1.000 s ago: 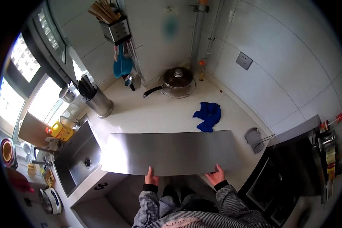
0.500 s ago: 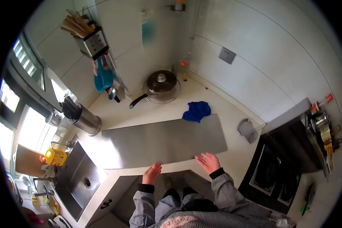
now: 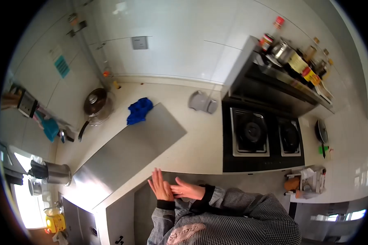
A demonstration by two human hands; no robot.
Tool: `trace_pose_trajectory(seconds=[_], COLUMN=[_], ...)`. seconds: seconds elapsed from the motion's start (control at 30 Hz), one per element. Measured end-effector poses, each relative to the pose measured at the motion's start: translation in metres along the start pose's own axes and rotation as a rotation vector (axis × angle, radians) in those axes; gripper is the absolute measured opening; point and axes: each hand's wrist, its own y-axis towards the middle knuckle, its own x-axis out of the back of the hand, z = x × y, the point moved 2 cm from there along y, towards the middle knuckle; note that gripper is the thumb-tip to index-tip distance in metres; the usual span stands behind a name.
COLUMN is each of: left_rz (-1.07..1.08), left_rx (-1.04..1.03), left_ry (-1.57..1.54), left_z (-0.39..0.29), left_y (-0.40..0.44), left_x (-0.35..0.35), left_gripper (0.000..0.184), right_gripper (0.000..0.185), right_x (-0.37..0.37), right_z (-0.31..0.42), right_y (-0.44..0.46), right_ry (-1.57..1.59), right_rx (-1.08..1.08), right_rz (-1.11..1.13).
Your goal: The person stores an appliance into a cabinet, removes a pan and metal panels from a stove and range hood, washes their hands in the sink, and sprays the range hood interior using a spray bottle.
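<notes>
My left hand (image 3: 161,188) is raised in front of the counter's edge with its fingers stretched out and apart, holding nothing. Against its palm side lies my right hand (image 3: 189,190), thumb up and fingers extended, also without any object. The two hands meet before my body, close to the near edge of the steel sheet (image 3: 131,143) on the cream counter (image 3: 192,151). A crumpled blue cloth (image 3: 139,110) rests at the sheet's far corner.
A lidded pan (image 3: 97,104) stands in the back corner. To the right is a black gas stove (image 3: 249,134), with bottles and a pot (image 3: 282,52) on the hood above. A grey dustpan-like piece (image 3: 202,102) lies near the wall. The sink (image 3: 79,222) is at lower left.
My hands have come together from being apart over the counter's edge. The view has turned right, bringing the whole stove into sight and pushing the sink toward the lower left.
</notes>
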Motion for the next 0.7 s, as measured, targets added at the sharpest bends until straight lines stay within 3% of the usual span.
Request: trace_pose_trajectory(seconds=[0.07,0.1,0.13,0.2,0.27,0.33,0.4,0.47,0.57,0.7], left_rz=[-0.034,-0.092,-0.147,-0.303,-0.359,-0.335,-0.332,-0.294,-0.313,-0.303], left_rx=[0.132,0.204,0.281,0.384,0.334,0.403,0.464,0.576,0.578,0.516], left_ry=[-0.041,-0.159,-0.279,-0.475,-0.538,-0.497,-0.454,-0.483,-0.457,-0.42], left_z=[0.017,0.031,0.036,0.017,0.02,-0.011,-0.04,-0.067,-0.109,-0.14], left_y=[-0.005,-0.008,-0.014,-0.033,-0.063,-0.091,-0.114,-0.136,-0.155,-0.177], left_x=[-0.036,-0.052,-0.065,-0.078,-0.097,-0.116,-0.131,-0.15,-0.166,-0.182], left_gripper=[0.048,0.048,0.049,0.05,0.049,0.048,0.047,0.046,0.045,0.041], right_gripper=[0.083,0.078,0.068,0.054,0.036,0.028,0.031,0.028,0.025,0.024], right_x=[0.034,0.054,0.078,0.153,0.208,0.281,0.303,0.324,0.338,0.344], right_z=[0.011,0.011,0.01,-0.009,-0.019,-0.06,-0.08,-0.104,-0.12,-0.118], right_y=[-0.049,-0.074,-0.102,-0.155,-0.224,-0.289,-0.344,-0.373,-0.389,-0.402], right_ry=[0.003,0.152,0.215,-0.095,-0.647,-1.102,-1.472,-1.408,-1.509,-1.503], right_rx=[0.007,0.07,0.15,0.315,0.351,0.451,0.211,0.173,0.055,0.222], right_rz=[0.164,0.201,0.093,-0.256,-0.868,-1.232,-1.478,-1.462,-1.411,-1.335])
